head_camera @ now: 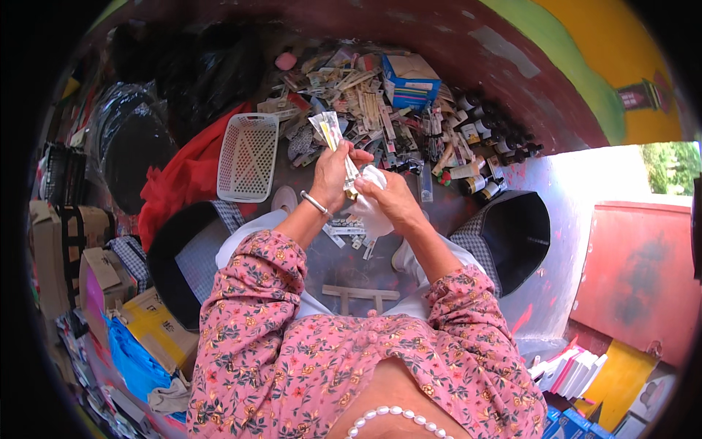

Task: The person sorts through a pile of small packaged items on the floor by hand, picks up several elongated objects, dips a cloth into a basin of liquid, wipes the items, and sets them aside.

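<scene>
In my left hand is a small bundle of slim clear-wrapped packets, tilted upward past the fingers. My right hand grips a crumpled white cloth or tissue close against the packets' lower end. Whether the cloth touches them cannot be told. On the floor below the hands lie small white pieces and strips. A large loose pile of slim packages spreads on the floor beyond the hands, and a white perforated plastic basket stands left of it.
Behind the pile stands a blue cardboard box, with dark bottles to its right. Black containers stand at the left and right. Red fabric lies beside the basket. Cardboard boxes and a blue plastic bag are at the lower left.
</scene>
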`<action>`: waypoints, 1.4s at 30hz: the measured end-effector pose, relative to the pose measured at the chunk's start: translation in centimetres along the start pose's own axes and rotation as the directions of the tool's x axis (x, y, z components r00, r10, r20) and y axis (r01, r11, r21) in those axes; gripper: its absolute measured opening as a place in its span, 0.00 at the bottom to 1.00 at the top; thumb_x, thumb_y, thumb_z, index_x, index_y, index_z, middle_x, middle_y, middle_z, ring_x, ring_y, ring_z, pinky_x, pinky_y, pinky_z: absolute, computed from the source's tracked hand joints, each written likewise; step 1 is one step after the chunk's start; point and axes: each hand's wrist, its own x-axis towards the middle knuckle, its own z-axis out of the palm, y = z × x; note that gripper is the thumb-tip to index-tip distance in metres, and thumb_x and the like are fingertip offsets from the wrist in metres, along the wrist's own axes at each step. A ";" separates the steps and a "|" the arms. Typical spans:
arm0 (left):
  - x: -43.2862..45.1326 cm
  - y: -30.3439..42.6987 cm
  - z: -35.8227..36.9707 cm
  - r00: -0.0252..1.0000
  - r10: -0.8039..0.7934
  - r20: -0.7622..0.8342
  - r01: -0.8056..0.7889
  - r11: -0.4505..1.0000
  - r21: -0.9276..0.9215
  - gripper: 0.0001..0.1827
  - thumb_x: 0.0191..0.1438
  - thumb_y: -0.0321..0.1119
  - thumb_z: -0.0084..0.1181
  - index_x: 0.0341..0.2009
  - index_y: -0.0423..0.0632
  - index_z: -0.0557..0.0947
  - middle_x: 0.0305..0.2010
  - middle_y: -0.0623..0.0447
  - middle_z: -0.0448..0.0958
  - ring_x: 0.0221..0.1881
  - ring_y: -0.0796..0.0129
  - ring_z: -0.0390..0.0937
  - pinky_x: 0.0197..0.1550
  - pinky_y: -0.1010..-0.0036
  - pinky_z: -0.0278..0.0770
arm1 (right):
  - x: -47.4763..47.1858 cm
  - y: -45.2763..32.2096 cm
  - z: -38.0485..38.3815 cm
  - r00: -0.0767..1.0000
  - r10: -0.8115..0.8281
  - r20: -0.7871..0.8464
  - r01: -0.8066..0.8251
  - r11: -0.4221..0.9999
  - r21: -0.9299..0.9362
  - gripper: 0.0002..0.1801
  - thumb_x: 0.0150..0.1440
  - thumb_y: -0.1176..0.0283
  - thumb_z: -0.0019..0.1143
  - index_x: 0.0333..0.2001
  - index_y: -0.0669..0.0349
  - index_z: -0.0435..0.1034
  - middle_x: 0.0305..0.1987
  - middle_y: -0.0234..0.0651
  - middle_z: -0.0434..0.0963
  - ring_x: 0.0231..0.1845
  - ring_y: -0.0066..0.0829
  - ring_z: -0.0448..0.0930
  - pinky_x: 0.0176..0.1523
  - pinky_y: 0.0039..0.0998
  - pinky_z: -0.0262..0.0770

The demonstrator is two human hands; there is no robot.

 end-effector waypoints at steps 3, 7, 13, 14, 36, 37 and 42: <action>-0.3 -0.7 -0.1 1.000 -0.011 0.025 0.010 0.999 0.037 0.16 0.58 0.43 0.35 0.33 0.43 0.68 0.28 0.47 0.73 0.28 0.67 0.73 0.29 0.76 0.72 | 0.6 0.4 0.0 0.996 0.029 -0.086 -0.012 0.983 0.185 0.21 0.47 0.69 0.54 0.45 0.65 0.67 0.32 0.32 0.74 0.27 0.20 0.73 0.31 0.22 0.70; -1.1 -0.2 0.8 0.987 -0.100 0.126 0.096 0.995 0.038 0.18 0.57 0.44 0.40 0.31 0.40 0.73 0.27 0.51 0.73 0.25 0.72 0.72 0.28 0.78 0.71 | 0.1 -0.3 0.0 0.985 0.107 -0.136 -0.046 0.919 0.392 0.21 0.45 0.73 0.53 0.46 0.66 0.67 0.33 0.32 0.74 0.29 0.18 0.73 0.32 0.19 0.67; -0.7 -0.8 0.6 0.982 -0.130 0.134 0.116 0.988 0.104 0.16 0.55 0.44 0.46 0.31 0.41 0.74 0.26 0.54 0.73 0.26 0.74 0.72 0.30 0.79 0.70 | 0.6 0.1 -0.8 0.972 0.122 -0.202 -0.033 0.918 0.395 0.16 0.45 0.77 0.52 0.41 0.66 0.69 0.29 0.32 0.74 0.24 0.18 0.72 0.26 0.18 0.66; -0.6 -0.9 0.4 0.982 -0.135 0.131 0.121 0.986 0.114 0.16 0.55 0.44 0.45 0.31 0.42 0.74 0.26 0.54 0.73 0.26 0.74 0.72 0.30 0.79 0.70 | 0.7 0.1 -0.8 0.972 0.140 -0.190 -0.049 0.906 0.420 0.16 0.45 0.76 0.52 0.40 0.66 0.69 0.29 0.31 0.74 0.25 0.18 0.72 0.27 0.18 0.66; -1.8 0.6 -0.9 0.940 -0.283 0.189 0.190 0.897 0.399 0.15 0.49 0.46 0.54 0.21 0.55 0.66 0.14 0.66 0.54 0.14 0.82 0.54 0.18 0.83 0.55 | 3.2 0.0 -1.7 0.940 0.107 -0.325 0.102 0.818 0.565 0.11 0.51 0.63 0.52 0.28 0.60 0.71 0.24 0.31 0.73 0.23 0.23 0.73 0.28 0.27 0.69; -2.0 0.6 -0.4 0.906 -0.372 0.204 0.256 0.863 0.435 0.16 0.49 0.47 0.54 0.20 0.56 0.63 0.14 0.67 0.53 0.15 0.82 0.54 0.18 0.83 0.55 | 3.2 0.0 -1.2 0.947 0.061 -0.316 0.134 0.818 0.559 0.10 0.51 0.64 0.51 0.28 0.60 0.70 0.24 0.30 0.73 0.23 0.23 0.73 0.28 0.27 0.69; -1.3 -0.5 1.2 0.894 -0.420 0.158 0.285 0.804 0.522 0.15 0.47 0.48 0.56 0.32 0.53 0.71 0.16 0.65 0.62 0.14 0.82 0.58 0.17 0.84 0.55 | 3.4 -0.4 -1.4 0.953 -0.200 -0.229 0.297 0.776 0.557 0.12 0.55 0.66 0.45 0.37 0.62 0.67 0.33 0.30 0.72 0.32 0.18 0.70 0.38 0.22 0.67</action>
